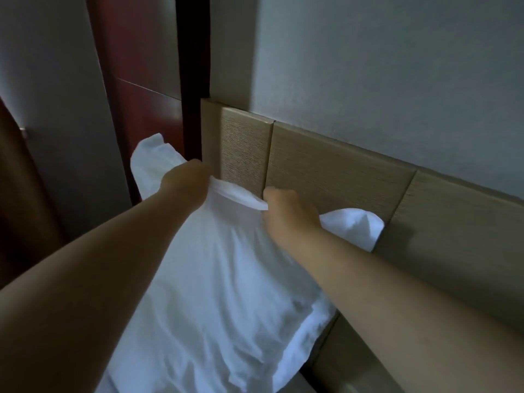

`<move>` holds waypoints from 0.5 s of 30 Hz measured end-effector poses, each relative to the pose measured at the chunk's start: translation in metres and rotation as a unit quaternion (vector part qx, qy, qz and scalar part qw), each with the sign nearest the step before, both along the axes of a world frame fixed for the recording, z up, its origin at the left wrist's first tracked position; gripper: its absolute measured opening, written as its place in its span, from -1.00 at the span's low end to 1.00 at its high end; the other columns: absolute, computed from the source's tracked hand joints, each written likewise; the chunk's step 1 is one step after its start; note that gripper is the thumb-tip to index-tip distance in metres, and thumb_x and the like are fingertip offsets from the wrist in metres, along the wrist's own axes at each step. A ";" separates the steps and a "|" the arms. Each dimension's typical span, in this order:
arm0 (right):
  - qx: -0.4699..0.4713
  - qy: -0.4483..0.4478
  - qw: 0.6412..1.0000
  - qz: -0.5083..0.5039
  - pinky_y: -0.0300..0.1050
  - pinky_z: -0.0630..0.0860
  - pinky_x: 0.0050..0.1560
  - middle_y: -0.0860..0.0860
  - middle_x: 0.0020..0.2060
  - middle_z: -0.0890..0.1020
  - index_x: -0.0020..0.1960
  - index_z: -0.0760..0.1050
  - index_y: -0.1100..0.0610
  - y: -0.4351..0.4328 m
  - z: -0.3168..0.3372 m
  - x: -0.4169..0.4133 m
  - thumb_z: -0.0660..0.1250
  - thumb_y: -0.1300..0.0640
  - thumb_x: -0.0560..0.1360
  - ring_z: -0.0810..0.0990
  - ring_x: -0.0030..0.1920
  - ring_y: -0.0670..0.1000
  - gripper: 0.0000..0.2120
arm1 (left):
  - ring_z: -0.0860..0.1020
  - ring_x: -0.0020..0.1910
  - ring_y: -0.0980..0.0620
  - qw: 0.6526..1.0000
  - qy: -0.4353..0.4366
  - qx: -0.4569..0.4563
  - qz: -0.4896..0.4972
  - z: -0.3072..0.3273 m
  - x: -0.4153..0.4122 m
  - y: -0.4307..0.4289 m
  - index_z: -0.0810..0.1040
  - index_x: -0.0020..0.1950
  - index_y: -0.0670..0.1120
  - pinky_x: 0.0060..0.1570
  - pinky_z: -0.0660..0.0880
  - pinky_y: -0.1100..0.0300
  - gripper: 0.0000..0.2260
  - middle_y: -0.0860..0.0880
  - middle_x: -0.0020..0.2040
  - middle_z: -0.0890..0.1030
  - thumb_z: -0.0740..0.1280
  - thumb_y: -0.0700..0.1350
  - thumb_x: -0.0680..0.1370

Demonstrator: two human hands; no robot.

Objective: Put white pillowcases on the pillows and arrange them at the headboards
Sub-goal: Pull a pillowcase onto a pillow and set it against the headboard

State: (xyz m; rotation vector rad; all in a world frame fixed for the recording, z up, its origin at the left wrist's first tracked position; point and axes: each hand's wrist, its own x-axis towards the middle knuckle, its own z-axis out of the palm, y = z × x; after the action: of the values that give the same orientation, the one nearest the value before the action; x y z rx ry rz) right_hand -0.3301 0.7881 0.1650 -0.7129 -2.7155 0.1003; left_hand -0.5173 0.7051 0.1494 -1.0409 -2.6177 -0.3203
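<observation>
A white pillow in a white pillowcase (224, 279) stands in front of me, its top edge against the beige padded headboard (334, 168). My left hand (185, 180) grips the pillowcase's upper edge on the left. My right hand (286, 211) pinches the same edge a little to the right, and a fold of cloth stretches between the two hands. One white corner (354, 225) sticks out at the right against the headboard, another (150, 154) at the upper left.
The headboard's panels run along a pale wall (397, 66) to the right. Dark red wooden panelling (141, 80) stands at the left beside the headboard's end. A lower beige ledge (348, 358) lies at the bottom right.
</observation>
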 end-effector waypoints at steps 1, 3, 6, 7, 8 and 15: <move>0.016 -0.002 1.000 -0.001 -0.10 0.26 -0.25 0.10 -0.13 0.52 -0.04 0.37 0.13 0.005 0.000 0.002 0.16 0.35 0.53 0.51 -0.10 0.15 -0.86 | 0.61 -0.02 -0.16 1.000 -0.002 0.011 0.007 -0.002 0.000 0.007 0.56 0.14 -0.16 0.03 0.57 -0.03 -0.82 -0.13 0.00 0.57 0.30 -0.21 0.55; 0.048 -0.016 0.999 -0.018 -0.07 0.27 -0.14 0.11 -0.01 0.57 0.13 0.34 0.16 0.016 -0.003 0.007 0.18 0.39 0.49 0.55 0.01 0.18 -0.73 | 0.60 0.03 -0.18 1.000 -0.012 0.024 0.008 -0.006 0.005 0.023 0.55 0.16 -0.19 0.05 0.54 -0.03 -0.81 -0.16 0.04 0.58 0.27 -0.23 0.57; 0.061 -0.035 0.996 -0.059 -0.04 0.26 -0.08 0.14 0.04 0.61 0.16 0.29 0.17 0.035 -0.018 0.017 0.19 0.39 0.48 0.56 0.08 0.20 -0.70 | 0.60 0.05 -0.17 0.999 -0.007 0.031 -0.028 -0.017 0.013 0.046 0.55 0.13 -0.20 0.07 0.54 -0.02 -0.83 -0.18 0.05 0.59 0.25 -0.24 0.58; 0.064 -0.037 0.994 -0.075 -0.03 0.28 -0.07 0.15 0.05 0.60 0.16 0.29 0.17 0.042 -0.024 0.021 0.18 0.38 0.49 0.55 0.09 0.21 -0.72 | 0.60 0.03 -0.16 0.998 -0.011 0.045 -0.048 -0.022 0.016 0.053 0.56 0.10 -0.19 0.06 0.55 -0.01 -0.85 -0.17 0.03 0.59 0.24 -0.24 0.58; 0.065 -0.043 0.993 -0.091 -0.02 0.32 -0.05 0.16 0.06 0.60 0.15 0.29 0.18 0.047 -0.029 0.025 0.18 0.37 0.49 0.53 0.12 0.21 -0.73 | 0.61 -0.01 -0.15 0.996 -0.014 0.060 -0.071 -0.028 0.019 0.060 0.56 0.07 -0.18 0.04 0.57 -0.02 -0.86 -0.16 0.01 0.59 0.24 -0.25 0.58; 0.042 -0.121 0.980 -0.152 0.00 0.37 0.12 0.14 0.15 0.55 0.09 0.37 0.13 0.073 -0.050 0.052 0.20 0.21 0.53 0.44 0.22 0.18 -0.86 | 0.41 -0.35 0.00 0.984 -0.049 0.123 -0.117 -0.050 0.038 0.087 0.31 -0.25 -0.12 -0.11 0.45 0.10 -0.80 0.00 -0.35 0.36 0.20 -0.29 0.56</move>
State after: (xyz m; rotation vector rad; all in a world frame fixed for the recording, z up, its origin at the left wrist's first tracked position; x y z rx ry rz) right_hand -0.2780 0.8610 0.1153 -1.1722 -2.7742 -0.1840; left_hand -0.4792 0.7924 0.0991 -1.2727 -2.4578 -0.7456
